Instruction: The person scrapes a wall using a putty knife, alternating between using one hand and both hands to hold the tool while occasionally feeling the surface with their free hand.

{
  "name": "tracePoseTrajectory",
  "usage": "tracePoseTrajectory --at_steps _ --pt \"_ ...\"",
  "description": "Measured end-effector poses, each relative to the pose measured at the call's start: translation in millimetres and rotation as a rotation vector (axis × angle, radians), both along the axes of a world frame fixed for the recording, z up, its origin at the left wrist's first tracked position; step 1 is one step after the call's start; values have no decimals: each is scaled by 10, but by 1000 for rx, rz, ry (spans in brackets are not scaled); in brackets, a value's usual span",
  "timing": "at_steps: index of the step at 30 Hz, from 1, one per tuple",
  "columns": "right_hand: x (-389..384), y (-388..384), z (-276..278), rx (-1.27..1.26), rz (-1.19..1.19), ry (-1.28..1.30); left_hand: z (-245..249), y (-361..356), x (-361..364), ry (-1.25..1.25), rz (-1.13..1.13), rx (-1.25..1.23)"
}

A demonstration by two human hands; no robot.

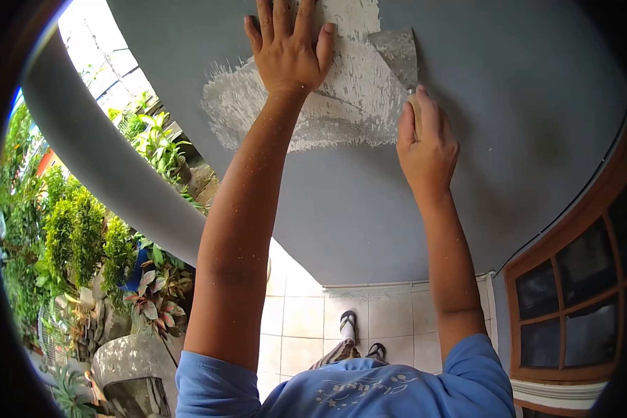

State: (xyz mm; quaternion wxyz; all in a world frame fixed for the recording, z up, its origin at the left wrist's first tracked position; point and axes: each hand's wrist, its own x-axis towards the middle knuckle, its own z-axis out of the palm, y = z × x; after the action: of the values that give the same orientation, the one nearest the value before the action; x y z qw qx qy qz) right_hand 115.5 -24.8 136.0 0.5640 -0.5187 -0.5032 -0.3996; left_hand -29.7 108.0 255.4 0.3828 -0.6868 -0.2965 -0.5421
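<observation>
My right hand [428, 143] is wrapped round the wooden handle of a putty knife [397, 56]. Its broad, smeared metal blade lies at the right edge of a rough whitish patch [362, 90] on the grey wall [341, 209]. Flat against the wall, with fingers spread, my left hand [289, 52] covers the upper left part of that patch. The patch has ragged edges and streaky scrape marks. Small pale flecks dot both forearms.
A wood-framed window [568, 296] is at the lower right. Below, pale floor tiles [303, 317] run under my sandalled feet. On the left a curved grey column [111, 160] stands before green plants [76, 223] and rocks. A thin dark cable follows the wall's right side.
</observation>
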Motion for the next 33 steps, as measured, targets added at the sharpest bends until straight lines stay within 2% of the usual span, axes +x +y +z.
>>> tracePoseTrajectory --at_steps 2,5,8,11,14,20,23,26,27,30,33 --pt "25 77 17 84 44 -31 1 18 1 2 13 8" --pt "-152 -161 -358 -99 64 40 2 16 -7 15 16 9" --pt "-215 -152 -417 -63 66 87 11 31 -5 5 20 7" --pt "-60 44 -21 136 83 74 -6 28 -12 15 18 -5" --pt "-57 95 104 139 103 120 21 18 -12 12 11 -3" --pt "-438 -39 -478 -122 -108 265 21 37 -31 -2 -61 18" --pt "-403 16 -99 -40 -186 245 21 36 -36 3 -57 23" --pt "-367 77 208 47 -17 317 13 70 -37 -11 -94 40" --pt "-430 13 242 -3 -52 326 14 56 -44 -14 -95 40" --pt "-537 -17 -188 -67 -45 329 14 68 -46 -20 -94 40" --pt "-621 -18 -261 -98 -68 378 14 54 -33 -18 -88 24"
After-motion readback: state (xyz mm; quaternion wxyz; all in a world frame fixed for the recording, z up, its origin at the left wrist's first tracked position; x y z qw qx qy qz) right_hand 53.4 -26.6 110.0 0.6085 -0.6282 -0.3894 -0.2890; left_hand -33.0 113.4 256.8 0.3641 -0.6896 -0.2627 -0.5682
